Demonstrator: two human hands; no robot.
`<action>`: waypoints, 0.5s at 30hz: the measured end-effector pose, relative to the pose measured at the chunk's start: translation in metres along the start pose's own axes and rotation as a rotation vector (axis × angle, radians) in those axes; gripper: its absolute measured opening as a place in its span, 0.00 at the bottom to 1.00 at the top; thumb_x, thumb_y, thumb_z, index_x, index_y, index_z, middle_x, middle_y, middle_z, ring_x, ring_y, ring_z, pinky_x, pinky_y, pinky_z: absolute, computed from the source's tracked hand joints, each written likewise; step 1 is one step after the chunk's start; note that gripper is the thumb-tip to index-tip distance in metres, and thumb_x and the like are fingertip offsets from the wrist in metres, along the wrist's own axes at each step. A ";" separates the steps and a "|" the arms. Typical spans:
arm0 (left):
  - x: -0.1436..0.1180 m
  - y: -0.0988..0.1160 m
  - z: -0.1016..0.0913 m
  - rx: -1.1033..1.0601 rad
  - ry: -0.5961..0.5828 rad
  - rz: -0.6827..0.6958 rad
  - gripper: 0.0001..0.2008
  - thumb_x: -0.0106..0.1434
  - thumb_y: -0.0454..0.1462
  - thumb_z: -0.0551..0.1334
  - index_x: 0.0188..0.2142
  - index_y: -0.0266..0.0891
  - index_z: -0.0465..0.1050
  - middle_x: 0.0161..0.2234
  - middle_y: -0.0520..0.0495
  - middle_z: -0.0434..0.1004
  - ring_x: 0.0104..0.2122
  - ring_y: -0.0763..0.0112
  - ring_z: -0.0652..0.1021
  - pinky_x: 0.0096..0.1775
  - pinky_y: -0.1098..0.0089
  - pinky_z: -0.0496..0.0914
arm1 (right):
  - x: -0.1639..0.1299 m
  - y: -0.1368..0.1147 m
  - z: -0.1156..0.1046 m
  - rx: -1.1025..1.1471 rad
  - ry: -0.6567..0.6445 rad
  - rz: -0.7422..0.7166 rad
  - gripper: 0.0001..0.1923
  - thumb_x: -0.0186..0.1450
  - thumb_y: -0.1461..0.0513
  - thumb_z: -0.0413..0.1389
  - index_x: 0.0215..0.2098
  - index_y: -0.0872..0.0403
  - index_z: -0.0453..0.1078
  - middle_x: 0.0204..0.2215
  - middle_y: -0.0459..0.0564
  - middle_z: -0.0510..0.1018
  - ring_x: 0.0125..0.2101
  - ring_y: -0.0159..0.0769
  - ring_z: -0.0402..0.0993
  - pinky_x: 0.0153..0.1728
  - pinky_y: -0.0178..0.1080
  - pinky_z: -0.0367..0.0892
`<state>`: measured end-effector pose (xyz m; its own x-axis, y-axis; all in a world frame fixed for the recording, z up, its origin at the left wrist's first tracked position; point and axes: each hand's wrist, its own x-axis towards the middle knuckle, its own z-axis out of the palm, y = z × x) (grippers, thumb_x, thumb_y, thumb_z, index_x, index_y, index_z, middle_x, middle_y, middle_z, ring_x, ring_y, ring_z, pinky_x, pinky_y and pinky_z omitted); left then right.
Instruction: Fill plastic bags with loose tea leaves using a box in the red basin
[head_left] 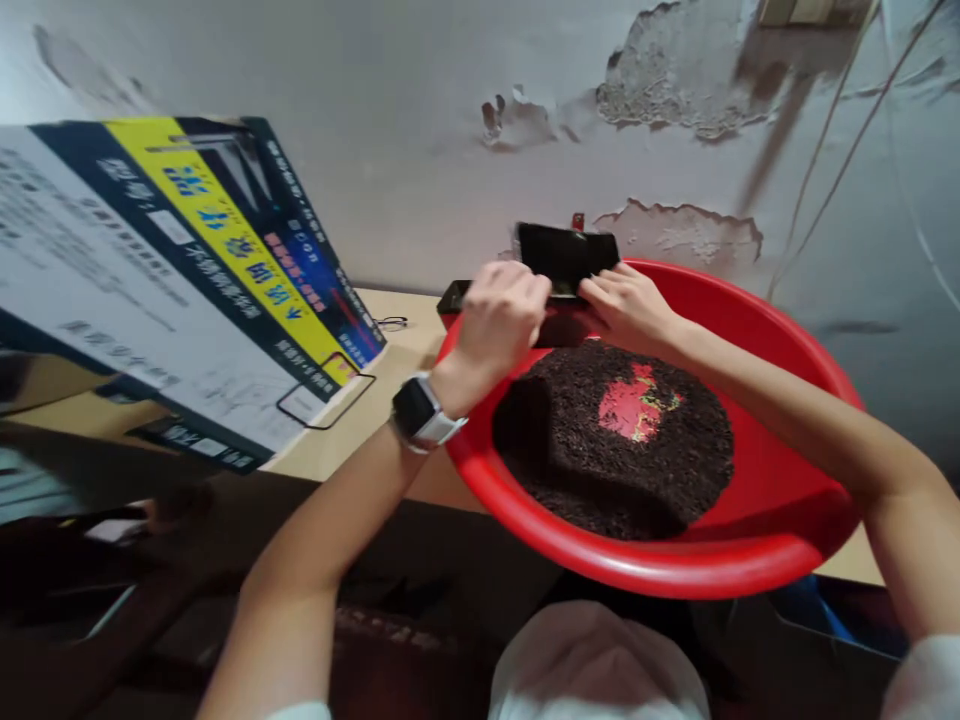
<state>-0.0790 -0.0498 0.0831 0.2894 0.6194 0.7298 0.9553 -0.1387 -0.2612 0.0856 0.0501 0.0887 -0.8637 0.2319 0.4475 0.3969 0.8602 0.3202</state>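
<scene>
Black tray (564, 262) sits at the far rim of the red basin (780, 540), above the dark soil (600, 470). We note both forearms extended; left hand (499, 315) curled, fingers gripping the tray; right hand (626, 305) fingers pressed together on it.

Black tray (566, 255), shallow, rectangular, tilted up, at red basin's (787, 330) 12 o'clock rim; dark soil (570, 450) heaped inside basin.

Bare forearms, white short sleeves; a black smartwatch (417, 409) (pale grey strap) on the left wrist.
</scene>
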 end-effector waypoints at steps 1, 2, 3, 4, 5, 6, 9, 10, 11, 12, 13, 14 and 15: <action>0.011 0.013 0.016 0.004 -0.072 0.088 0.09 0.63 0.31 0.51 0.35 0.35 0.69 0.33 0.40 0.74 0.39 0.59 0.72 0.41 0.60 0.64 | -0.023 0.010 0.007 -0.040 -0.054 0.039 0.14 0.66 0.59 0.43 0.40 0.60 0.65 0.33 0.56 0.73 0.35 0.39 0.65 0.41 0.41 0.54; 0.021 0.027 0.032 0.001 -0.151 0.176 0.10 0.63 0.31 0.50 0.34 0.33 0.70 0.32 0.39 0.74 0.38 0.60 0.73 0.40 0.61 0.64 | -0.044 0.020 0.015 -0.075 -0.109 0.081 0.14 0.65 0.59 0.43 0.39 0.60 0.66 0.32 0.56 0.73 0.34 0.39 0.66 0.39 0.40 0.54; 0.029 0.040 0.049 -0.007 -0.221 0.252 0.10 0.63 0.30 0.50 0.34 0.32 0.70 0.32 0.38 0.74 0.37 0.60 0.73 0.39 0.61 0.64 | -0.062 0.029 0.023 -0.102 -0.160 0.125 0.14 0.65 0.59 0.43 0.39 0.60 0.66 0.32 0.57 0.74 0.34 0.39 0.66 0.39 0.40 0.55; 0.035 0.053 0.066 -0.012 -0.276 0.318 0.11 0.63 0.29 0.50 0.34 0.31 0.70 0.31 0.38 0.75 0.37 0.60 0.73 0.40 0.61 0.63 | -0.078 0.036 0.032 -0.117 -0.212 0.163 0.14 0.66 0.60 0.43 0.38 0.60 0.66 0.32 0.58 0.74 0.35 0.39 0.67 0.38 0.39 0.55; 0.038 0.065 0.082 -0.018 -0.323 0.379 0.11 0.63 0.28 0.49 0.34 0.30 0.70 0.31 0.38 0.75 0.37 0.60 0.73 0.40 0.61 0.63 | -0.090 0.043 0.041 -0.119 -0.267 0.193 0.14 0.66 0.60 0.43 0.39 0.60 0.67 0.32 0.59 0.74 0.35 0.40 0.68 0.38 0.39 0.56; 0.040 0.075 0.097 -0.023 -0.363 0.418 0.11 0.62 0.27 0.49 0.34 0.29 0.70 0.31 0.37 0.75 0.37 0.60 0.73 0.40 0.61 0.62 | -0.099 0.049 0.049 -0.111 -0.329 0.222 0.14 0.66 0.61 0.43 0.40 0.60 0.67 0.33 0.59 0.75 0.35 0.40 0.69 0.37 0.38 0.56; 0.034 0.093 0.130 -0.078 -0.446 0.458 0.11 0.63 0.27 0.49 0.37 0.28 0.69 0.33 0.37 0.75 0.38 0.60 0.74 0.39 0.63 0.62 | -0.110 0.060 0.065 -0.046 -0.514 0.307 0.14 0.64 0.62 0.47 0.45 0.57 0.66 0.35 0.58 0.76 0.35 0.40 0.72 0.32 0.37 0.59; 0.030 0.093 0.137 -0.099 -0.464 0.443 0.11 0.63 0.27 0.49 0.39 0.28 0.69 0.34 0.36 0.75 0.38 0.60 0.74 0.38 0.64 0.63 | -0.110 0.060 0.068 -0.015 -0.557 0.323 0.14 0.63 0.61 0.48 0.46 0.55 0.66 0.36 0.58 0.76 0.35 0.41 0.73 0.31 0.36 0.59; 0.027 0.093 0.141 -0.122 -0.478 0.431 0.11 0.63 0.27 0.49 0.41 0.28 0.67 0.35 0.36 0.75 0.39 0.61 0.74 0.37 0.65 0.63 | -0.109 0.059 0.069 0.018 -0.589 0.328 0.15 0.63 0.61 0.49 0.47 0.54 0.67 0.36 0.58 0.76 0.35 0.41 0.73 0.30 0.36 0.60; 0.024 0.090 0.144 -0.146 -0.494 0.433 0.12 0.63 0.27 0.50 0.44 0.28 0.66 0.37 0.37 0.75 0.40 0.61 0.74 0.36 0.66 0.63 | -0.108 0.057 0.070 0.049 -0.611 0.322 0.15 0.62 0.61 0.49 0.47 0.54 0.67 0.36 0.58 0.76 0.35 0.42 0.74 0.30 0.36 0.61; 0.021 0.087 0.145 -0.170 -0.514 0.447 0.13 0.62 0.27 0.51 0.45 0.29 0.65 0.38 0.38 0.75 0.40 0.62 0.74 0.35 0.68 0.63 | -0.107 0.054 0.069 0.080 -0.629 0.306 0.15 0.62 0.61 0.50 0.47 0.54 0.68 0.36 0.58 0.76 0.35 0.42 0.74 0.30 0.36 0.61; 0.020 0.084 0.145 -0.193 -0.540 0.471 0.14 0.61 0.26 0.52 0.46 0.31 0.65 0.38 0.39 0.75 0.40 0.63 0.74 0.34 0.68 0.63 | -0.106 0.050 0.067 0.109 -0.645 0.286 0.15 0.62 0.62 0.50 0.46 0.54 0.69 0.36 0.58 0.77 0.35 0.43 0.74 0.30 0.37 0.61; 0.020 0.082 0.144 -0.211 -0.570 0.500 0.14 0.60 0.26 0.53 0.45 0.32 0.66 0.38 0.40 0.75 0.39 0.64 0.75 0.34 0.69 0.63 | -0.105 0.046 0.065 0.134 -0.658 0.267 0.15 0.61 0.62 0.50 0.45 0.54 0.70 0.35 0.58 0.77 0.35 0.43 0.74 0.30 0.37 0.62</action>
<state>-0.0041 0.0623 -0.0146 0.6666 0.7378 0.1062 0.7279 -0.6136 -0.3060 0.1743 0.0951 0.0026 -0.7672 0.6313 -0.1133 0.6156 0.7744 0.1461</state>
